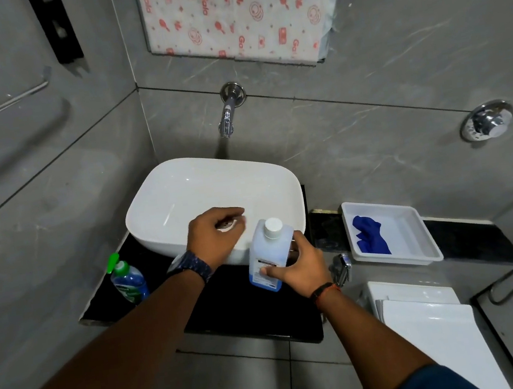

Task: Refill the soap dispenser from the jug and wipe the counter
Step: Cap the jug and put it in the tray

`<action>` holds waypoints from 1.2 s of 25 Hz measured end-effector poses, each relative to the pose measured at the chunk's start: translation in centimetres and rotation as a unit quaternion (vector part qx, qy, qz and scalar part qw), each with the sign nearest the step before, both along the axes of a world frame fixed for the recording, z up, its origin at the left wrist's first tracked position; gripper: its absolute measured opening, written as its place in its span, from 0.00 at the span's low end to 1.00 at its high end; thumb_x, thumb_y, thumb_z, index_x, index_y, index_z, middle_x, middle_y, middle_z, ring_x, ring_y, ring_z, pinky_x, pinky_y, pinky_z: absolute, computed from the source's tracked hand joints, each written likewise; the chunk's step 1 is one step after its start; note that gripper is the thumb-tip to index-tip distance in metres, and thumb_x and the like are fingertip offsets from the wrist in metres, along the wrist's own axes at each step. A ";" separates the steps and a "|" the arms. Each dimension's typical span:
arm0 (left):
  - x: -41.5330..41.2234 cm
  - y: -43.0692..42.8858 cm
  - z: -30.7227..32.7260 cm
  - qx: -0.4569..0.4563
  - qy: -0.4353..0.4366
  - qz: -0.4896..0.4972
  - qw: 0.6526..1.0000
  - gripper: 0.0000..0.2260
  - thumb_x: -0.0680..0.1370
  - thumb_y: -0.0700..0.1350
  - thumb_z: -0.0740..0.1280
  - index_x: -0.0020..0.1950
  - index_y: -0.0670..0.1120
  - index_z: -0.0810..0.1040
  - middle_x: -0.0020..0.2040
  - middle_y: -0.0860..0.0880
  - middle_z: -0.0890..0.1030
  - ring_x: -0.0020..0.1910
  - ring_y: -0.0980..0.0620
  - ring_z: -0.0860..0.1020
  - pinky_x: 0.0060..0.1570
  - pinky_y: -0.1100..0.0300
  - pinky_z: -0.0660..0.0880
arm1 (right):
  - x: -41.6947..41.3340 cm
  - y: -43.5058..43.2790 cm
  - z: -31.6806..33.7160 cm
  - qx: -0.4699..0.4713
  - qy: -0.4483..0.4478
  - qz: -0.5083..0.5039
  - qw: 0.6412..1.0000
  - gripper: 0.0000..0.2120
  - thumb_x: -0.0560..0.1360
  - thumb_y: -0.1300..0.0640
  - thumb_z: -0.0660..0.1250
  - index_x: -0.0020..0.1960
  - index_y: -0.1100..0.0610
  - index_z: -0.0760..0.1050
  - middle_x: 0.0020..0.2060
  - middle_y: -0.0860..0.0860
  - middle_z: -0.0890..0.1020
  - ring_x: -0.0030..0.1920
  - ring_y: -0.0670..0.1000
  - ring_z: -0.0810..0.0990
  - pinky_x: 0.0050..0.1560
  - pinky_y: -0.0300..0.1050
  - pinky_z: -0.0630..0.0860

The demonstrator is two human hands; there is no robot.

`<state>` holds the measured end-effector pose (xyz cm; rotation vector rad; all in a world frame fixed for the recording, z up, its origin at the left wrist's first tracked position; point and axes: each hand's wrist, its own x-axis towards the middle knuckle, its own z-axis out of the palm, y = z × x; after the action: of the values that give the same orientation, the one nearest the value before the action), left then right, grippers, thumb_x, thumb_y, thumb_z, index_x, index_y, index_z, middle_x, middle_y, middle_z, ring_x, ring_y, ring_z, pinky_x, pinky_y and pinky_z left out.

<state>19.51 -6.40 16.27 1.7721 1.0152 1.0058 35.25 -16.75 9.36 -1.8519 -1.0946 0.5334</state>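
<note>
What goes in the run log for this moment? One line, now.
right hand grips white-capped bottle upright on black counter | left hand holds small white item over basin | blue cloth in tray

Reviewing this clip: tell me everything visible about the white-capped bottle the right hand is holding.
The bottle is a flat-sided, translucent plastic container with a white screw cap, closed. Its upper part looks clear and a blue band shows near the base, with a dark-striped label on the front. It stands roughly upright at the black counter, against the front of the white basin. The right hand wraps its lower body; the left hand is apart.
</note>
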 end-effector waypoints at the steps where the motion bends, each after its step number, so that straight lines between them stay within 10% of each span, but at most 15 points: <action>1: 0.5 -0.3 0.3 0.008 0.017 -0.031 0.999 0.10 0.66 0.48 0.77 0.46 0.49 0.84 0.45 0.54 0.84 0.45 0.58 0.80 0.51 0.62 0.76 | -0.1 0.1 0.2 -0.001 -0.004 0.006 1.000 0.34 0.53 0.45 0.81 0.55 0.41 0.70 0.47 0.44 0.81 0.47 0.44 0.80 0.45 0.39 0.79; 8: 2.8 0.2 1.0 0.083 0.101 -0.187 0.974 0.09 0.69 0.48 0.75 0.49 0.52 0.84 0.54 0.55 0.80 0.55 0.58 0.74 0.60 0.52 0.71 | -0.2 0.3 0.9 -0.018 -0.001 0.056 0.998 0.37 0.55 0.44 0.81 0.60 0.45 0.70 0.48 0.45 0.81 0.47 0.44 0.80 0.43 0.31 0.76; 14: 0.8 1.3 -2.6 -0.028 0.145 -0.195 0.970 0.53 0.52 0.51 0.83 0.73 0.55 0.62 0.62 0.56 0.72 0.63 0.58 0.70 0.62 0.60 0.67 | 1.6 0.3 2.1 0.029 0.065 0.039 0.997 0.36 0.53 0.46 0.83 0.58 0.44 0.73 0.52 0.43 0.82 0.52 0.42 0.80 0.50 0.40 0.78; 21: 2.5 1.5 -5.2 -0.069 0.101 -0.155 0.980 0.37 0.56 0.49 0.83 0.62 0.50 0.75 0.55 0.52 0.81 0.54 0.54 0.78 0.52 0.62 0.74 | 2.8 1.2 3.9 0.052 0.111 0.059 0.991 0.37 0.56 0.54 0.83 0.62 0.50 0.74 0.56 0.50 0.82 0.57 0.51 0.80 0.58 0.54 0.78; 26: 4.5 2.0 -4.4 -0.040 0.083 -0.144 0.985 0.32 0.56 0.52 0.78 0.59 0.52 0.77 0.52 0.51 0.81 0.51 0.50 0.78 0.52 0.53 0.78 | 0.4 2.4 5.6 0.091 0.036 -0.069 0.993 0.38 0.54 0.40 0.80 0.60 0.42 0.68 0.51 0.37 0.78 0.51 0.40 0.78 0.45 0.27 0.74; 30: 7.1 3.2 -3.6 -0.009 0.092 -0.177 0.980 0.28 0.58 0.51 0.77 0.58 0.56 0.76 0.50 0.52 0.78 0.50 0.49 0.77 0.49 0.58 0.74 | 1.3 3.8 6.6 0.077 -0.006 -0.174 0.982 0.35 0.57 0.44 0.78 0.59 0.48 0.66 0.48 0.43 0.76 0.46 0.48 0.76 0.39 0.33 0.71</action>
<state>26.63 -3.24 12.69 1.9711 0.7754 0.6183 36.51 -12.97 15.98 -1.8572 -0.7708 0.2269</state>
